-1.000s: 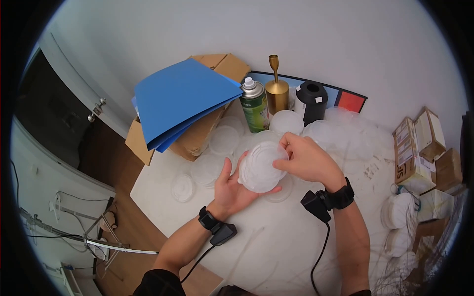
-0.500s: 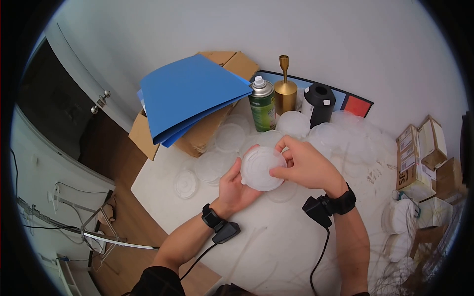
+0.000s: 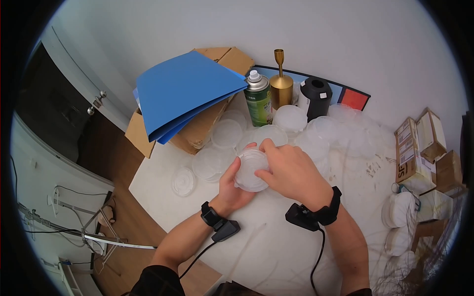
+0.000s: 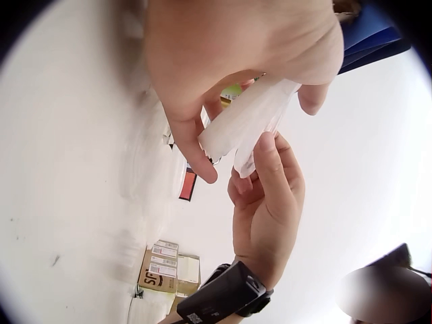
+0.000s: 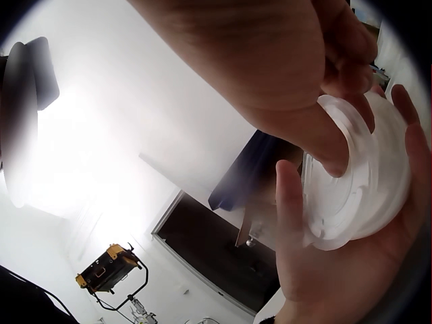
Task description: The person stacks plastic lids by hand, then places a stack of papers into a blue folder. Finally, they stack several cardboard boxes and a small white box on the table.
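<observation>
My left hand (image 3: 234,190) cradles a round translucent plastic tub (image 5: 395,179), palm up, its thumb near the rim. A clear round lid (image 3: 248,171) lies tilted against the tub's mouth, facing up toward me. My right hand (image 3: 299,173) pinches the edge of that lid, its thumb over the top face and fingers behind. In the left wrist view a narrow wedge shows between the lid (image 4: 262,125) and the tub (image 4: 236,120). Another clear lid (image 3: 183,181) lies flat on the white table (image 3: 247,246) at the left.
Several translucent tubs and lids (image 3: 229,132) spread behind my hands. At the back stand a green spray can (image 3: 258,103), a gold candlestick (image 3: 281,89) and a black cylinder (image 3: 314,98). Blue folders (image 3: 190,91) top a cardboard box at left; small cartons (image 3: 407,153) line the right.
The lid and tub have shifted slightly left in the head view. My right hand has moved left and turned, its fingers reaching farther over the lid's far edge.
</observation>
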